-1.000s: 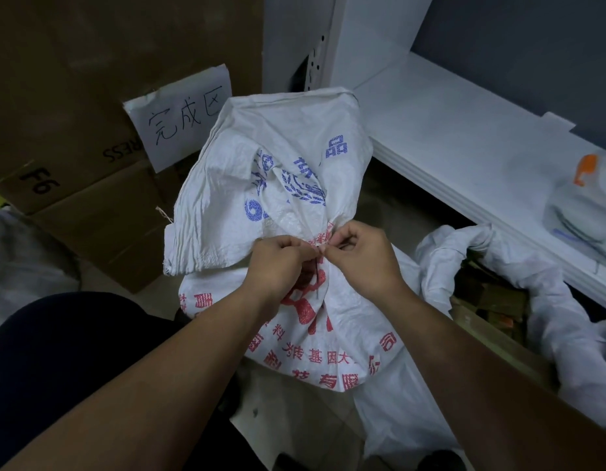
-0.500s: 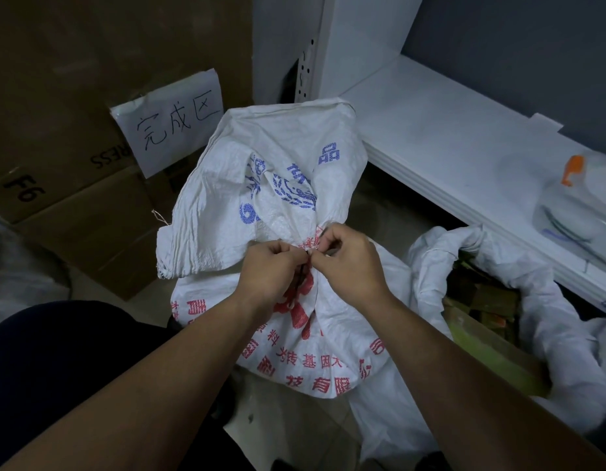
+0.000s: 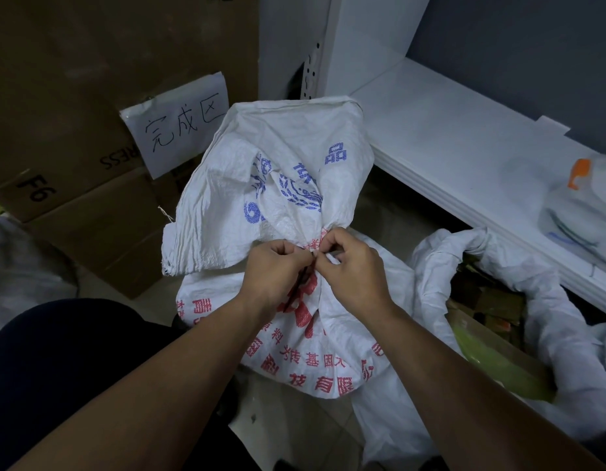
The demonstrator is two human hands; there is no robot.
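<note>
Left hand and right hand pinch crinkled woven sack.

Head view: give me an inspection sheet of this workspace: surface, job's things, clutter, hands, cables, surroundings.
surface: floor, pale, sacks standing on it.
job's things: white woven sack, blue and red print, neck gathered.
clutter: second open sack holding packets; cardboard boxes; handwritten paper sign.
hands: left hand and right hand both pinch the gathered neck.
cables: nothing seen.
surroundings: white shelf, grey wall.
</note>
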